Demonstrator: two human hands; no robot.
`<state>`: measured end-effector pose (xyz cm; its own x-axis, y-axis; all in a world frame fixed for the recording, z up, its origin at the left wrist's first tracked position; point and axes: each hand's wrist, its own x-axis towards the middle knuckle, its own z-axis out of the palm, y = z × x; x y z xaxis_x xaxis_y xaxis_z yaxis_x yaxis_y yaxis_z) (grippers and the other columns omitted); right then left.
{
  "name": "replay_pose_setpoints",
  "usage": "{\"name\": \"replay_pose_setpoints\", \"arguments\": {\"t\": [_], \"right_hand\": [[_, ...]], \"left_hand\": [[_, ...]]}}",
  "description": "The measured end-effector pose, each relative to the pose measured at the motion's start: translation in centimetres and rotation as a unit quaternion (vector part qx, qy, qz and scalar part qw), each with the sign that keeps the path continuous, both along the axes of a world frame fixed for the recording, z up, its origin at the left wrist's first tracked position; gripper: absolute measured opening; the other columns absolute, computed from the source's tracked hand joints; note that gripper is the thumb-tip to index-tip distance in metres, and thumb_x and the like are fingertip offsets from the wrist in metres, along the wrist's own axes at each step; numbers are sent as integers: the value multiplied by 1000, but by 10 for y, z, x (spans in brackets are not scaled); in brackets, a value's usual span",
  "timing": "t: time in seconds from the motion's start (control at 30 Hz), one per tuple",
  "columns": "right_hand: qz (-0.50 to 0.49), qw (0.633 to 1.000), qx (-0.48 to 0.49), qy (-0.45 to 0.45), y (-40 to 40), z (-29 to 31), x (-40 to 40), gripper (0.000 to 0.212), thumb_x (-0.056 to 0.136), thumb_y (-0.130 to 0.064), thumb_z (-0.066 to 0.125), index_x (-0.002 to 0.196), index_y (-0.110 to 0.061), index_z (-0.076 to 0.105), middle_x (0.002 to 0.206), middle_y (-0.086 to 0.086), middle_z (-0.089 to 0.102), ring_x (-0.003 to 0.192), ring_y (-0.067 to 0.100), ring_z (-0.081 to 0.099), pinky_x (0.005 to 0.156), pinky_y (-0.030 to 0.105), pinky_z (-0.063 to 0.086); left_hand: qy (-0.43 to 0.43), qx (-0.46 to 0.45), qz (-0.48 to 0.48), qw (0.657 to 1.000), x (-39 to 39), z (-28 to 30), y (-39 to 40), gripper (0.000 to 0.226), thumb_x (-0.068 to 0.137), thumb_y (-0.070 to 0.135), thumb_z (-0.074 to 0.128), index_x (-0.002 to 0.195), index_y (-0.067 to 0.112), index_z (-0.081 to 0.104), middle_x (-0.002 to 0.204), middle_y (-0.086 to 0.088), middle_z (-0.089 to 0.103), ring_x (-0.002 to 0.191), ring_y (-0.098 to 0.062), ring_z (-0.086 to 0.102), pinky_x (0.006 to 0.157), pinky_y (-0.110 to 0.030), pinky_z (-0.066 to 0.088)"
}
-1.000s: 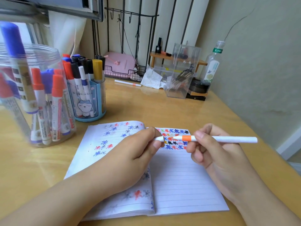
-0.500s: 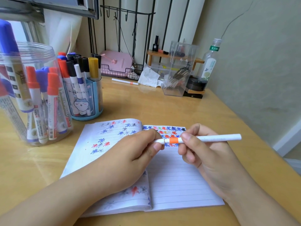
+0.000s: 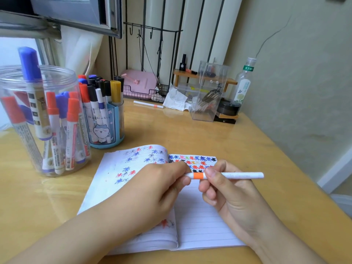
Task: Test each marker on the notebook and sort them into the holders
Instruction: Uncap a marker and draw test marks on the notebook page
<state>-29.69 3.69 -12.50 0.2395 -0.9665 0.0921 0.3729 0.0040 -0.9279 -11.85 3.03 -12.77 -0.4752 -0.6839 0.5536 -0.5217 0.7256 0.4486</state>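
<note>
A slim white marker with an orange band (image 3: 228, 175) lies level above the open notebook (image 3: 202, 221). My left hand (image 3: 158, 189) pinches its left end, the cap side. My right hand (image 3: 226, 193) grips the barrel just right of the orange band. The notebook's pages carry rows of coloured star marks near the top. A clear round jar (image 3: 40, 119) of red and blue markers stands at the left. Beside it is a blue cartoon holder (image 3: 106, 122) with black, red, white and yellow markers.
A second white marker with an orange band (image 3: 148, 104) lies on the desk at the back. A clear acrylic box (image 3: 207, 94), a crumpled tissue (image 3: 176, 101), a bottle (image 3: 244, 82), a pink case in a wire tray (image 3: 140, 84) and a small wooden shelf line the back edge.
The view has shifted slightly. Both hands keep their hold on the marker, which sits a little lower and further left over the notebook than before.
</note>
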Motion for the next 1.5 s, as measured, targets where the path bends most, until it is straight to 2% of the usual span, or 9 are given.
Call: {"name": "replay_pose_setpoints", "arguments": {"t": [0.17, 0.27, 0.43, 0.53, 0.77, 0.93, 1.07, 1.37, 1.5], "right_hand": [[-42, 996, 72, 16, 4, 8, 10, 25, 70, -28, 69, 76, -5, 60, 59, 10, 60, 45, 7, 49, 43, 15, 42], [-86, 969, 30, 230, 7, 15, 13, 17, 80, -16, 69, 73, -6, 58, 51, 4, 57, 38, 6, 41, 39, 14, 33], [-139, 766, -344, 526, 2, 25, 22, 21, 79, -27, 69, 85, -46, 63, 68, -18, 54, 59, -1, 46, 55, 10, 35], [-140, 601, -469, 632, -3, 32, 57, 16, 72, -45, 57, 86, -37, 57, 78, -19, 56, 76, 3, 46, 46, 10, 25], [-156, 486, -592, 623, -2, 73, 131, 13, 74, -39, 55, 70, -27, 55, 64, -11, 52, 60, 9, 57, 41, 22, 34], [-173, 749, -446, 459, -24, 120, 146, 11, 94, -18, 53, 83, -18, 54, 71, -7, 65, 61, 6, 53, 64, 28, 44], [-166, 868, -352, 309, -48, 147, 171, 13, 98, -13, 46, 93, -13, 58, 72, -5, 64, 64, 9, 64, 65, 19, 54], [-17, 770, -304, 561, -66, 146, 205, 25, 102, -29, 34, 92, -19, 55, 78, 0, 52, 59, 9, 44, 49, 22, 31], [-26, 789, -310, 530, -65, 143, 198, 23, 101, -26, 39, 113, -23, 57, 95, 1, 62, 78, 10, 54, 59, 19, 40]], "left_hand": [[-49, 30, 70, 996, -5, 10, 6, 32, 95, 45, 26, 76, 24, 40, 67, 4, 48, 67, -18, 47, 58, -24, 32], [-116, 14, 157, 981, 2, 27, 6, 20, 99, 30, 31, 86, 21, 44, 79, 7, 45, 70, -10, 41, 60, -21, 25], [-157, 52, 197, 966, 37, 43, 16, 14, 99, 28, 33, 92, 25, 44, 98, 2, 53, 90, -20, 51, 74, -31, 38], [-154, 43, 219, 963, 61, 48, 33, 18, 99, 32, 30, 90, 21, 42, 95, 1, 53, 89, -22, 53, 77, -36, 42], [-98, -1, 269, 958, 115, 56, 55, 17, 98, 34, 33, 92, 22, 44, 85, 8, 50, 86, -20, 53, 72, -35, 41], [-6, -19, 305, 952, 143, 62, 65, 8, 95, 27, 41, 99, 24, 47, 76, 12, 47, 71, -12, 45, 65, -30, 37], [-37, 5, 314, 949, 156, 55, 67, 14, 95, 23, 38, 86, 21, 49, 79, 7, 52, 73, -14, 49, 70, -36, 43], [-37, 16, 299, 953, 158, 47, 70, 15, 93, 26, 44, 79, 32, 43, 78, 13, 52, 65, -6, 47, 59, -20, 38], [-28, 9, 283, 959, 145, 52, 66, 11, 92, 27, 45, 82, 32, 46, 81, 15, 51, 67, -1, 47, 58, -17, 35]]}}
